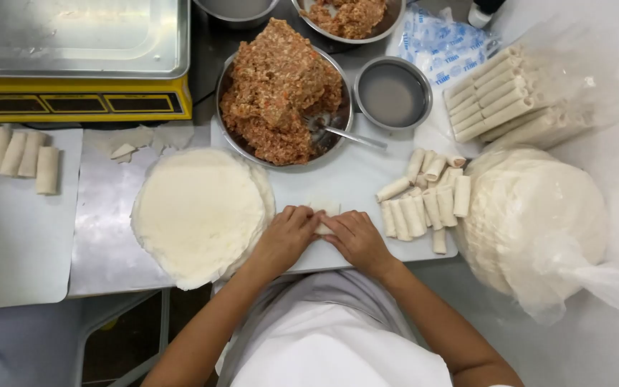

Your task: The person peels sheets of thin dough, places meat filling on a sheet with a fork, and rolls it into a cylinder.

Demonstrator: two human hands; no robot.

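1. The steel table (109, 236) carries a white cutting board (345, 179).
2. Left of the board lies a round stack of wrappers (198, 211).
3. Behind the board stands a bowl of minced filling (281, 93).
4. A yellow scale (77, 57) sits behind the wrappers.

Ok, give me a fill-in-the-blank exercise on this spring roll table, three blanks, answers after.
1. Both hands, left hand and right hand, press on one ____ wrapper.
2. The spoon lies in the bowl of minced ____.
3. The stack of round wrappers lies to the ____ of the hands.

Missing words: rolled; filling; left
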